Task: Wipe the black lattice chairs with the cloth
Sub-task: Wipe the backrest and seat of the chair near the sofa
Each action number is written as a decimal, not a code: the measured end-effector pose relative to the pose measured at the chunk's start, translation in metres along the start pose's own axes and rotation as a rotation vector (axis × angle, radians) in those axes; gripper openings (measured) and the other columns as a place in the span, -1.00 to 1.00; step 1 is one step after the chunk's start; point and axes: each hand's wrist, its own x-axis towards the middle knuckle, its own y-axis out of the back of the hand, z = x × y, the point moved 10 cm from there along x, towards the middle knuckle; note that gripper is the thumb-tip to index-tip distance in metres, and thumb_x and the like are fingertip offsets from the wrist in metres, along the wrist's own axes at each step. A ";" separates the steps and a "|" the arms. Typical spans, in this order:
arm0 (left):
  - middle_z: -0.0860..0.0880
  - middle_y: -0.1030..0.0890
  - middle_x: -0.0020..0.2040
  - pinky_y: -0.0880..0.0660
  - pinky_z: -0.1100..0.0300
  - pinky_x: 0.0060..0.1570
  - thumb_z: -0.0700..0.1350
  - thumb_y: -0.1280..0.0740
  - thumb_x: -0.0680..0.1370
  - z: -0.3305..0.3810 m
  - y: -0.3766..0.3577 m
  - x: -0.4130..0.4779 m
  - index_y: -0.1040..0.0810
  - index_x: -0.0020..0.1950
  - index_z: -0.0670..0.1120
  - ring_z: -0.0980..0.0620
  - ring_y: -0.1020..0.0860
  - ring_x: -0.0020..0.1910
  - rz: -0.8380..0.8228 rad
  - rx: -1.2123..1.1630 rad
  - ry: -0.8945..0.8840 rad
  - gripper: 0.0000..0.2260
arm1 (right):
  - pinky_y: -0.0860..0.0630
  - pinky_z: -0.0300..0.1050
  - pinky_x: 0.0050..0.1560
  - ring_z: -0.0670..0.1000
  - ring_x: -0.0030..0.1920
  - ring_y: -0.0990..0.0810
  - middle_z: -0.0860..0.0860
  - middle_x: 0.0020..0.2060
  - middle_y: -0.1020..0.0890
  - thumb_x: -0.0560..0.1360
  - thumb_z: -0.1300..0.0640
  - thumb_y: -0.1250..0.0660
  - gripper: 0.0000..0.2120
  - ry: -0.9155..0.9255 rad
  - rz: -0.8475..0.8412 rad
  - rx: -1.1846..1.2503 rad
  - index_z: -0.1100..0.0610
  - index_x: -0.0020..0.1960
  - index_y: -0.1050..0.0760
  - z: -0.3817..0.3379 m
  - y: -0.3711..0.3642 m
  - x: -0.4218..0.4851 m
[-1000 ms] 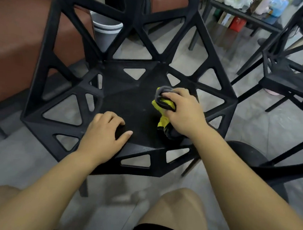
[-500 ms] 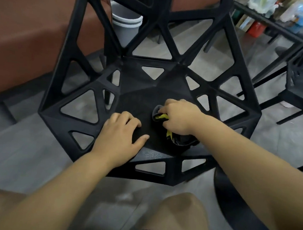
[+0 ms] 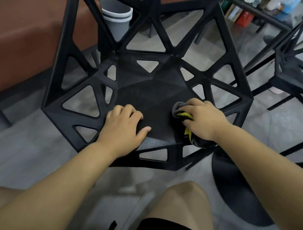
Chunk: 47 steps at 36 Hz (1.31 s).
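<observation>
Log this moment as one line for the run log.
phase: seat wipe | target: black lattice chair | right hand: grips cloth on seat, front right | left hand: rests on seat front, holds nothing

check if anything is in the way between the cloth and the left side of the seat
Yes: the left hand rests on the seat at its front left, beside the cloth that the right hand grips. A leftward sweep would likely meet it. Toward the back the seat looks bare.
</observation>
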 end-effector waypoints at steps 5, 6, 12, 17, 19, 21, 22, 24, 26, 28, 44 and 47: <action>-0.01 -0.54 0.05 -0.42 -0.01 0.01 0.29 -0.11 0.45 0.027 -0.003 -0.011 -0.59 0.11 -0.04 -0.11 -0.49 -0.02 -0.011 0.070 -0.221 -0.49 | -0.36 0.07 0.19 0.19 0.25 -0.34 -0.11 0.35 -0.32 0.54 -0.08 -0.20 -0.57 -0.259 0.172 0.176 -0.15 0.40 -0.32 0.047 0.002 -0.024; -0.02 -0.54 0.08 -0.43 -0.05 0.05 0.32 -0.12 0.43 0.031 -0.005 -0.014 -0.58 0.14 -0.05 -0.13 -0.49 0.00 -0.038 0.088 -0.240 -0.44 | -0.35 0.08 0.21 0.20 0.25 -0.33 -0.11 0.36 -0.31 0.54 -0.08 -0.21 -0.57 -0.280 0.192 0.203 -0.14 0.41 -0.32 0.048 0.001 -0.027; -0.09 -0.35 0.38 -0.08 -0.26 0.37 0.10 -0.37 0.42 0.042 -0.022 -0.020 -0.32 0.45 0.00 -0.22 -0.28 0.33 -0.199 0.151 -0.219 -0.38 | -0.38 0.07 0.18 0.18 0.23 -0.32 -0.11 0.35 -0.31 0.51 -0.07 -0.22 -0.56 -0.359 0.280 0.240 -0.14 0.39 -0.35 0.045 -0.002 -0.034; 0.05 -0.13 0.51 0.07 -0.10 0.47 0.08 -0.28 0.50 0.035 -0.025 -0.020 -0.12 0.51 0.11 -0.06 -0.03 0.50 -0.288 0.120 -0.200 -0.38 | -0.39 0.08 0.17 0.16 0.24 -0.31 -0.12 0.35 -0.31 0.51 -0.07 -0.21 -0.56 -0.368 0.285 0.267 -0.14 0.39 -0.35 0.045 -0.003 -0.037; 0.06 -0.12 0.52 0.02 -0.09 0.47 0.07 -0.28 0.50 0.035 -0.024 -0.020 -0.13 0.51 0.10 -0.05 -0.04 0.51 -0.330 0.134 -0.211 -0.39 | -0.39 0.07 0.17 0.16 0.23 -0.31 -0.12 0.35 -0.31 0.52 -0.06 -0.21 -0.57 -0.366 0.280 0.262 -0.13 0.38 -0.35 0.042 -0.004 -0.039; 0.06 -0.12 0.53 -0.02 -0.08 0.47 0.06 -0.28 0.50 0.035 -0.021 -0.022 -0.13 0.51 0.10 -0.05 -0.06 0.51 -0.364 0.159 -0.221 -0.39 | -0.39 0.06 0.14 0.16 0.22 -0.31 -0.12 0.33 -0.32 0.52 -0.06 -0.21 -0.58 -0.363 0.279 0.256 -0.13 0.38 -0.36 0.038 -0.004 -0.041; 0.06 -0.12 0.53 -0.03 -0.08 0.47 0.05 -0.28 0.50 0.035 -0.019 -0.024 -0.14 0.51 0.10 -0.05 -0.06 0.51 -0.373 0.162 -0.222 -0.40 | -0.40 0.06 0.14 0.16 0.22 -0.31 -0.12 0.33 -0.33 0.52 -0.06 -0.21 -0.58 -0.360 0.280 0.255 -0.12 0.37 -0.36 0.035 -0.004 -0.043; 0.08 -0.13 0.52 -0.04 -0.07 0.47 0.04 -0.28 0.50 0.031 -0.016 -0.030 -0.16 0.51 0.10 -0.04 -0.07 0.51 -0.385 0.161 -0.225 -0.40 | -0.39 0.05 0.15 0.17 0.21 -0.32 -0.11 0.32 -0.34 0.51 -0.06 -0.22 -0.58 -0.350 0.279 0.257 -0.12 0.37 -0.38 0.027 -0.005 -0.048; 0.10 -0.16 0.51 -0.06 -0.06 0.47 0.03 -0.29 0.48 0.025 -0.010 -0.037 -0.19 0.49 0.10 -0.03 -0.09 0.51 -0.378 0.153 -0.239 -0.41 | -0.40 0.05 0.15 0.17 0.22 -0.32 -0.11 0.31 -0.34 0.51 -0.06 -0.22 -0.58 -0.343 0.275 0.256 -0.11 0.37 -0.38 0.016 -0.008 -0.054; 0.10 -0.20 0.50 -0.08 -0.05 0.47 0.01 -0.32 0.46 0.017 -0.004 -0.047 -0.25 0.47 0.10 -0.02 -0.12 0.50 -0.354 0.134 -0.244 -0.41 | -0.40 0.03 0.14 0.17 0.21 -0.32 -0.11 0.30 -0.35 0.51 -0.07 -0.23 -0.59 -0.332 0.266 0.242 -0.11 0.35 -0.39 0.003 -0.011 -0.061; 0.29 -0.55 0.17 -0.46 0.19 0.13 0.29 -0.04 0.35 -0.007 0.030 -0.078 -0.64 0.04 0.20 0.27 -0.47 0.20 -0.290 -0.013 -0.236 -0.52 | -0.41 -0.01 0.19 0.08 0.16 -0.46 -0.13 0.21 -0.43 0.44 -0.05 -0.39 -0.58 -0.090 0.186 0.337 -0.11 0.29 -0.47 -0.048 -0.014 -0.075; 0.27 -0.57 0.04 -0.48 0.20 0.01 0.25 -0.15 0.48 -0.001 0.029 -0.059 -0.61 0.04 0.18 0.24 -0.51 0.04 -0.337 0.053 -0.255 -0.67 | -0.44 -0.02 0.17 0.00 0.18 -0.46 -0.12 0.19 -0.43 0.43 -0.02 -0.43 -0.56 -0.099 0.208 0.397 -0.07 0.29 -0.47 -0.042 -0.004 -0.072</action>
